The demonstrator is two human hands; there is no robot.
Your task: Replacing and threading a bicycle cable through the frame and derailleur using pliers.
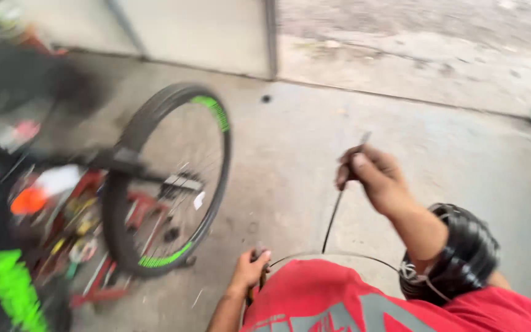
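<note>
right hand is raised over the concrete floor, fingers pinched shut on the upper end of a thin black cable whose metal tip pokes above the knuckles. left hand sits low beside the red shirt, curled round the cable's lower stretch, though blur hides exactly how tightly. the cable runs down from the right hand, then bends in a springy arc across the lap, so it looks pulled free rather than fitted anywhere; any threading seems not yet done. a coil of ribbed black tubing hangs on the right forearm. at left stands a bicycle wheel, matte black rim with green patches, fine spokes, beside a red stand.
</note>
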